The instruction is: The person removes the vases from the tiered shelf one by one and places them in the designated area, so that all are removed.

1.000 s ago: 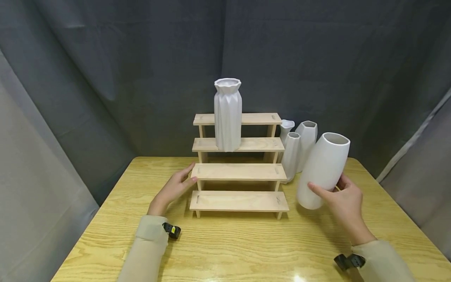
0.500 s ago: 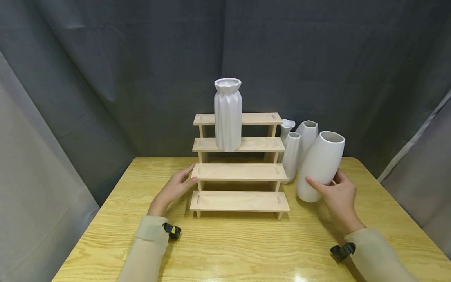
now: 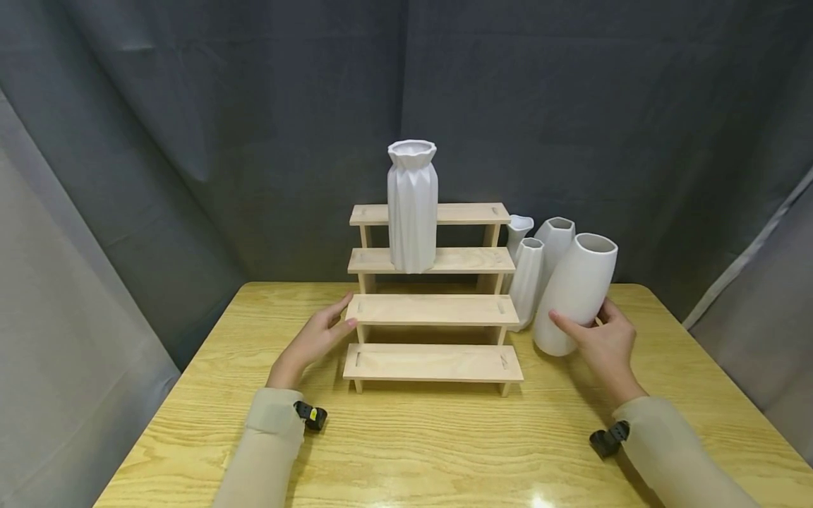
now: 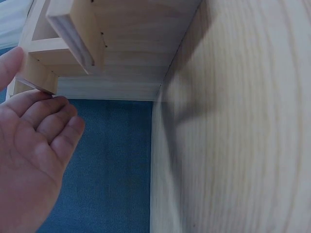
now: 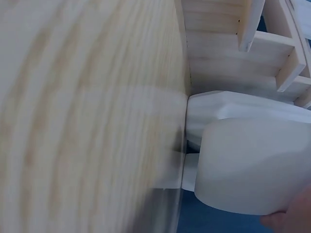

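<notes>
My right hand [image 3: 606, 346] grips a smooth white vase [image 3: 576, 293] low on its side, thumb across the front. The vase leans, its mouth tipped right, and its base hangs close over the table in the right wrist view. My left hand [image 3: 312, 346] touches the left end of a four-step wooden display stand [image 3: 432, 310], with fairly straight fingers and the thumb at a step's front corner. On the stand's second step from the top stands a pleated white vase [image 3: 413, 212]. Only a fingertip part of the right hand [image 5: 286, 218] shows in the right wrist view.
Close to the stand's right side stand a slim ribbed vase [image 3: 526, 286], a faceted vase [image 3: 557, 236] and a flared-rim vase [image 3: 519, 226], partly hidden. A dark grey curtain [image 3: 286, 141] hangs behind the wooden table [image 3: 413, 451].
The right hand has carried the smooth vase slightly left and farther back, toward the other vases. My left hand stays at the stand's end.
</notes>
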`<state>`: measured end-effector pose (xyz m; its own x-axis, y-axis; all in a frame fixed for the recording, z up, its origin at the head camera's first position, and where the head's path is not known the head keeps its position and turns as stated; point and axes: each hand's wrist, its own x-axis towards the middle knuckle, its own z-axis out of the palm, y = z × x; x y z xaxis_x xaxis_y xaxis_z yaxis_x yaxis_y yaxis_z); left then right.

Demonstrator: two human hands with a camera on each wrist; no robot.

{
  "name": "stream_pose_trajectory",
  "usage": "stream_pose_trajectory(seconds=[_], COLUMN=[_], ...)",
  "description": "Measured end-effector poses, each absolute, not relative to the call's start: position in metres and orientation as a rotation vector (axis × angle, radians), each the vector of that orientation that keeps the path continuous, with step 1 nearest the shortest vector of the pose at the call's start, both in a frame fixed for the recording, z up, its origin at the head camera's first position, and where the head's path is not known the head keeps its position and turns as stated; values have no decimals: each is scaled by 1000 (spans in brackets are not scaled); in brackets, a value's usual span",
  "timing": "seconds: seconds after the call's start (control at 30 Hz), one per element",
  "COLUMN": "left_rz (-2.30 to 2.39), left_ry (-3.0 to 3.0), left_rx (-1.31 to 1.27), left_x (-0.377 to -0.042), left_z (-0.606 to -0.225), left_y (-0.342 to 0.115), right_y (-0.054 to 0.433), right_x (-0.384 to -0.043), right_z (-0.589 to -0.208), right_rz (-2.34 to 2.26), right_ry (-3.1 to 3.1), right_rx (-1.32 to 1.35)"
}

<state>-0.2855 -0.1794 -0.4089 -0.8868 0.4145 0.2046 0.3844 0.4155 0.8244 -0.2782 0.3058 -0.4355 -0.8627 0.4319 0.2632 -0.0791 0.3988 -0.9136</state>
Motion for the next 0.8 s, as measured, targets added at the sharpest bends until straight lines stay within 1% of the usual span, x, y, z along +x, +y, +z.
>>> stream_pose_trajectory(seconds=[0.47, 0.8], left_rz=[1506, 1516], left_ry=[2614, 2618], left_rx=[739, 748], left_x=[-286, -287], left_z=[-408, -409], left_y=[-180, -180], right_y=[309, 310], right_x=[-294, -298], right_z=[-448, -449], right_rz=[1455, 1492], right_ry=[-2200, -2226], right_rx=[-306, -316])
